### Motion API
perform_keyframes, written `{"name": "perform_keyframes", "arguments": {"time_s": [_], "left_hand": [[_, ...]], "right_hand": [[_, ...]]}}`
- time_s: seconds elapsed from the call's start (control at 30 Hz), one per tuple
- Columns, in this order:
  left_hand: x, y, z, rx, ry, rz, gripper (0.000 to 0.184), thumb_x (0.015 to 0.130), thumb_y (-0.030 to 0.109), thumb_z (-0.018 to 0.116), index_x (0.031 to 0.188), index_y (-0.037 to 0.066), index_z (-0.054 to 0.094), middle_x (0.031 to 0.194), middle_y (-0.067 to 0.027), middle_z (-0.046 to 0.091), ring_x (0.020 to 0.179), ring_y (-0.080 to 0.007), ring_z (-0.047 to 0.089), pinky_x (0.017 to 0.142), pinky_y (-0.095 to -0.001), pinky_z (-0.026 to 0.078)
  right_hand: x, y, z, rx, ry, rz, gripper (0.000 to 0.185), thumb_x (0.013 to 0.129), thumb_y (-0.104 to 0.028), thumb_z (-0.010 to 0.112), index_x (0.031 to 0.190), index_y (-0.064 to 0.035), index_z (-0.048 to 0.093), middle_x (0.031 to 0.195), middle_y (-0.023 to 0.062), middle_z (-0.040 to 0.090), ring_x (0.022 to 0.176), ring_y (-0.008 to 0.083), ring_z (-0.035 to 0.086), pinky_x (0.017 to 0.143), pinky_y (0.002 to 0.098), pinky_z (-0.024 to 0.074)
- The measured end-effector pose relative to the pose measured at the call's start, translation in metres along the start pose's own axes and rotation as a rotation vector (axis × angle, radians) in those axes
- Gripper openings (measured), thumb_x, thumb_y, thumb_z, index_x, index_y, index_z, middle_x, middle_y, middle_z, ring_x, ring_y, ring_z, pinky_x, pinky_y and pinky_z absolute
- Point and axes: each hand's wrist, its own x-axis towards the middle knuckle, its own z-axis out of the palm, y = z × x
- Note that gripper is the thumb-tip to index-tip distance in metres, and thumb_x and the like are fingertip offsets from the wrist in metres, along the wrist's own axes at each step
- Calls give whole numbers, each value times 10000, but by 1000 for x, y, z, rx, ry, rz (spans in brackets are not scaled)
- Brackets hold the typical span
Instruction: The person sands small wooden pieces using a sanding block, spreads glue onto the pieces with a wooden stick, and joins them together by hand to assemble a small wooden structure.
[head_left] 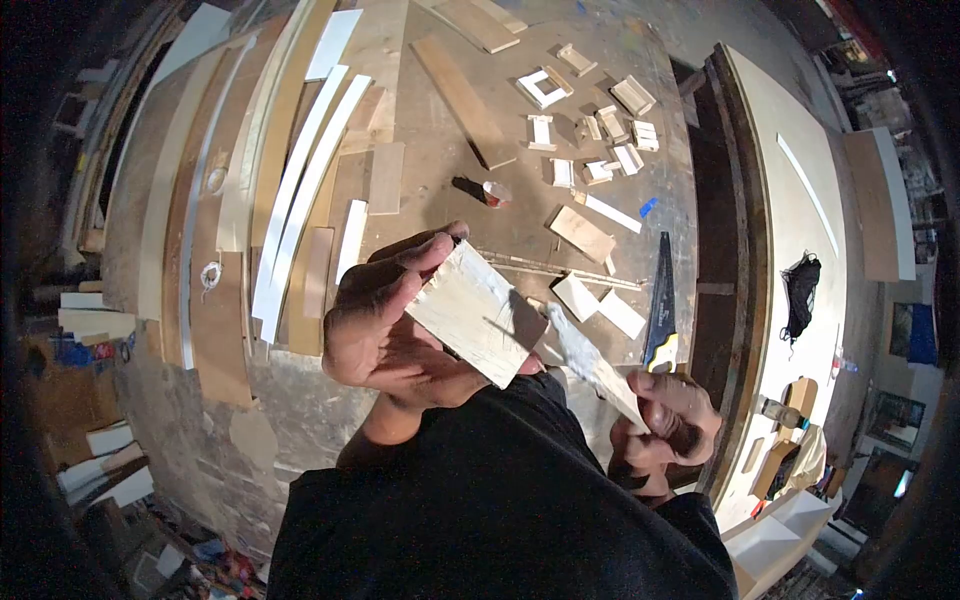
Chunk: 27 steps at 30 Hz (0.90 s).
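Note:
My left hand (368,325) is closed around a small rectangular wooden board (475,315), tilted in front of my body. White, paste-like smears show along the board's upper edge. In my right hand (678,425) is a thin wooden stick (600,372), pinched at its lower end. White paste coats the stick's upper part, whose tip points toward the board's right side; whether they touch I cannot tell. Beyond both hands, a small cup (495,194) with a reddish side stands on the worktable (440,180).
Long wooden strips (310,200) lie on the left. Several small wooden assemblies (632,96) are grouped at the far right of the table. A handsaw (661,295) lies near the right edge, close to two pale blocks (622,314). Beyond a gap stands another bench (790,200) with black netting (800,295).

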Motion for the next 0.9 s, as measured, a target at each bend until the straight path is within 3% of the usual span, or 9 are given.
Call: {"name": "perform_keyframes", "arguments": {"time_s": [0.07, 0.1, 0.2, 0.37, 0.4, 0.5, 0.6, 0.7, 0.9], "left_hand": [[1, -2, 2, 34, 18, 50, 811, 634, 344, 931, 1212, -1, 479, 1174, -243, 611, 1056, -365, 647, 933, -521, 540], [1, -3, -2, 21, -29, 44, 822, 624, 335, 937, 1218, -1, 478, 1177, -245, 608, 1063, -366, 643, 936, -523, 539], [0, -4, -4, 18, -84, 39, 841, 612, 314, 945, 1232, -1, 473, 1183, -251, 602, 1072, -368, 638, 942, -525, 536], [3, -3, 1, 6, -74, 50, 861, 606, 285, 948, 1259, -3, 466, 1183, -259, 599, 1081, -372, 634, 942, -512, 540], [3, -4, 0, 24, -112, 63, 869, 605, 283, 949, 1265, -3, 463, 1182, -261, 598, 1081, -371, 633, 941, -504, 542], [2, -7, 6, -29, -80, 85, 814, 629, 221, 926, 1281, -18, 500, 1205, -272, 608, 1109, -385, 629, 950, -503, 532], [0, -10, 2, -85, -35, 58, 759, 652, 165, 905, 1290, -31, 543, 1223, -280, 622, 1127, -398, 631, 954, -506, 525], [1, -8, 7, -69, -18, 50, 760, 649, 173, 908, 1286, -29, 547, 1213, -279, 627, 1110, -392, 642, 946, -496, 532], [-1, -7, 0, 70, -83, 34, 870, 627, 273, 941, 1293, -17, 461, 1209, -292, 590, 1093, -328, 633, 971, -465, 518]], "right_hand": [[0, 10, -1, -5, 64, -24, 187, 855, -1, 692, 1041, -18, 671, 969, 186, 724, 752, 265, 726, 675, 385, 593], [4, 14, -6, -104, -31, -167, 166, 867, -144, 711, 976, -25, 674, 906, 164, 716, 713, 242, 716, 637, 331, 575], [10, 9, -9, -217, -106, -338, 273, 878, -295, 731, 930, -31, 681, 861, 126, 719, 708, 231, 718, 601, 294, 568], [18, 10, 0, -211, 102, -150, 239, 905, -237, 709, 919, 0, 688, 795, 159, 716, 649, 213, 705, 575, 288, 560], [23, -2, -5, -237, -12, 4, 207, 912, -210, 699, 951, -7, 687, 839, 174, 720, 634, 209, 703, 579, 290, 570], [26, 13, -1, -119, -96, -300, 138, 919, -152, 681, 998, -39, 683, 902, 198, 716, 627, 203, 705, 594, 302, 592], [27, 18, -10, -118, -188, -390, 124, 924, -120, 666, 1037, -73, 678, 915, 205, 714, 635, 208, 709, 599, 312, 604], [17, 15, 5, -130, 79, -153, 94, 908, -100, 676, 998, -73, 678, 876, 192, 720, 638, 199, 707, 532, 286, 562], [31, 7, 7, -191, -79, -225, 78, 919, -76, 651, 952, -84, 721, 892, 136, 739, 605, 183, 682, 535, 281, 545]]}}
